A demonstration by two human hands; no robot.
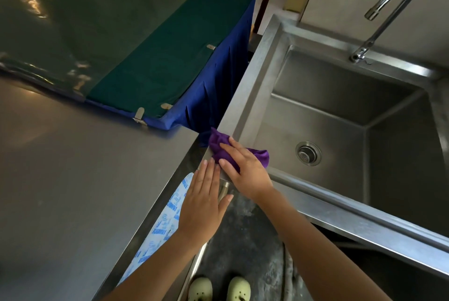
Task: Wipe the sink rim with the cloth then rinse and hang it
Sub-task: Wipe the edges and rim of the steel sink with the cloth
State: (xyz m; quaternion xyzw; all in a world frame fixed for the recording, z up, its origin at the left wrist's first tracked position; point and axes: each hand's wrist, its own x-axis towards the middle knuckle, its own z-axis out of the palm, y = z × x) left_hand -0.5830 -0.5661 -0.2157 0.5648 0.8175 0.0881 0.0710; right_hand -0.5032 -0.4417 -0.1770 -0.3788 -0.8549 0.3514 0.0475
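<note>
Grey steel counter (73,179), green cloth (155,57) over blue skirting (218,86) — metal clips (along edge), pale clogs (220,288) — floor.

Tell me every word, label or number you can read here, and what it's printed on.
Nothing here can be read with certainty.
White sheet hanging at the counter edge beside the left hand: repeated blue print, too blurred to read.
Purple cloth, sink, faucet, shoes: no text visible.
</note>
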